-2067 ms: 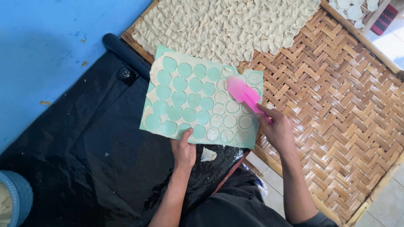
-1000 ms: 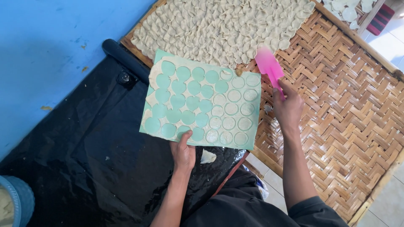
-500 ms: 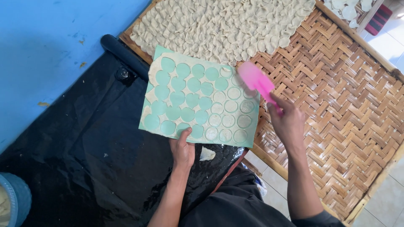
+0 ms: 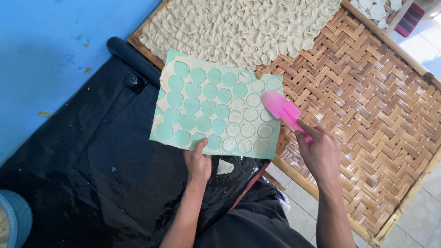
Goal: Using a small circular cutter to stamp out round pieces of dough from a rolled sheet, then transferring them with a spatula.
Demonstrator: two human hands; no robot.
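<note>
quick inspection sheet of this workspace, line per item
surface: black plastic sheet, wet and shiny, beside a woven bamboo tray.
job's things: green board with round dough discs, some spots bare; pink spatula at its right edge.
clutter: dough scrap on the sheet; rows of dough pieces on the tray.
grippers: left hand holds the board's near edge; right hand grips the spatula.
cables: nothing seen.
surroundings: blue wall, tiled floor, blue tub.
</note>
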